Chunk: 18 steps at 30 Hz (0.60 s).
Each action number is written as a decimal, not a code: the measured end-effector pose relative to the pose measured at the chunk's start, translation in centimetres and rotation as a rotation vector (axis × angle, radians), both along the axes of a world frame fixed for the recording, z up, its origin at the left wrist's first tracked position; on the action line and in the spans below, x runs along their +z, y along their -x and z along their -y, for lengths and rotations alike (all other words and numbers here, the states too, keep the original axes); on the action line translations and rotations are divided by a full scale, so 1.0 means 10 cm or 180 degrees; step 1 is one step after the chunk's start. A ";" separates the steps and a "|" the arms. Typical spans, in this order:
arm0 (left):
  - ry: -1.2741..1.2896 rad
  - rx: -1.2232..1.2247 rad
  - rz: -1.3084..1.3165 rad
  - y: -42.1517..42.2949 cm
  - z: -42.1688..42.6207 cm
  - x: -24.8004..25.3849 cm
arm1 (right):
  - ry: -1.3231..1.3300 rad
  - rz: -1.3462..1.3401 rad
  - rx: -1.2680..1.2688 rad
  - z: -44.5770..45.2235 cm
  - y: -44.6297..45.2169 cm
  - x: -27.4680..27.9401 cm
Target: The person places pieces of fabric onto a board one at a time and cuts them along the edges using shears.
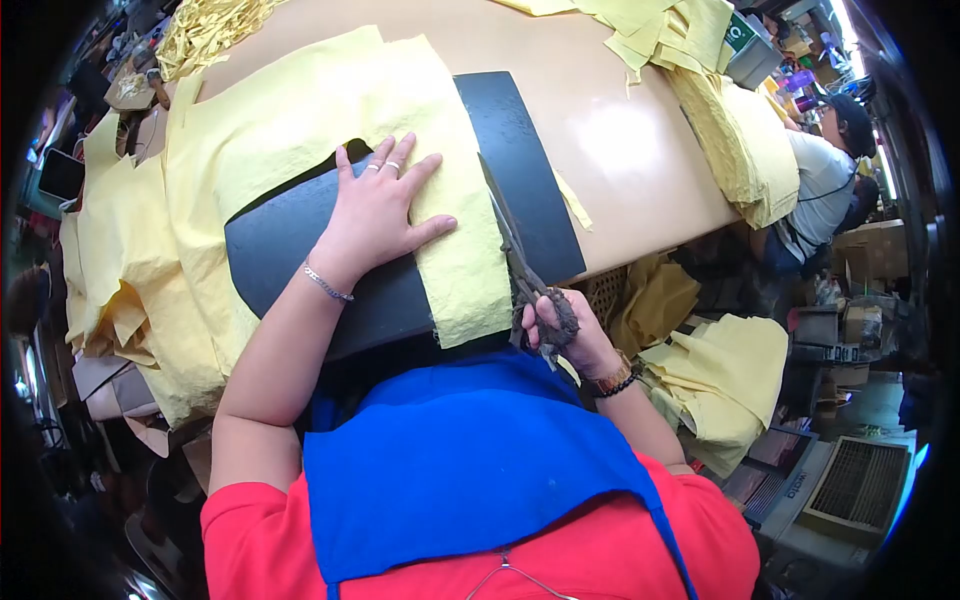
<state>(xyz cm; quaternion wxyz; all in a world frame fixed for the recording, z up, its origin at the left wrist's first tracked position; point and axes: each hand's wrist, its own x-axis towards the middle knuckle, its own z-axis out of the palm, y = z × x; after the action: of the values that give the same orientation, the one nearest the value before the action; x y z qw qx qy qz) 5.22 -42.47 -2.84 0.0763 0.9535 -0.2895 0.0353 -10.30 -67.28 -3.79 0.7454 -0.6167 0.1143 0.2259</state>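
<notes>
My left hand [378, 208] lies flat with fingers spread, partly on a yellow sheet of fabric or leather [466, 275] and partly over the dark board [300, 235] beneath it. A curved opening in the sheet lets the board show through. My right hand [582, 335] is closed around the handles of large scissors [513, 248], which look wrapped in dark material. Their blades point away from me along the right edge of the yellow sheet. Whether the blades are parted cannot be made out.
More yellow sheet drapes over the table's left side. Yellow scraps [215, 35] are heaped at the far left. A stack of yellow pieces [740, 150] sits at the right edge, near a seated person [825, 180]. Folded yellow material [725, 375] lies below on the right.
</notes>
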 end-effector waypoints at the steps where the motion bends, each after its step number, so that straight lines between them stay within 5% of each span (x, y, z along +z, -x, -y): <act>1: 0.0008 0.0003 0.0010 0.00 0.00 0.00 | 0.0042 -0.0010 0.0000 0.00 0.00 0.00; 18: 0.0132 -0.0120 -0.0039 0.08 0.05 0.11 | -0.0108 0.0040 -0.0035 0.01 0.02 -0.09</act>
<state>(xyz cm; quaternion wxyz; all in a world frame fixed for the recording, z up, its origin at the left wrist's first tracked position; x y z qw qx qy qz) 4.40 -42.96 -1.76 0.0984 0.9463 -0.3061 0.0340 -10.47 -67.40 -4.67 0.7576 -0.6048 0.1092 0.2199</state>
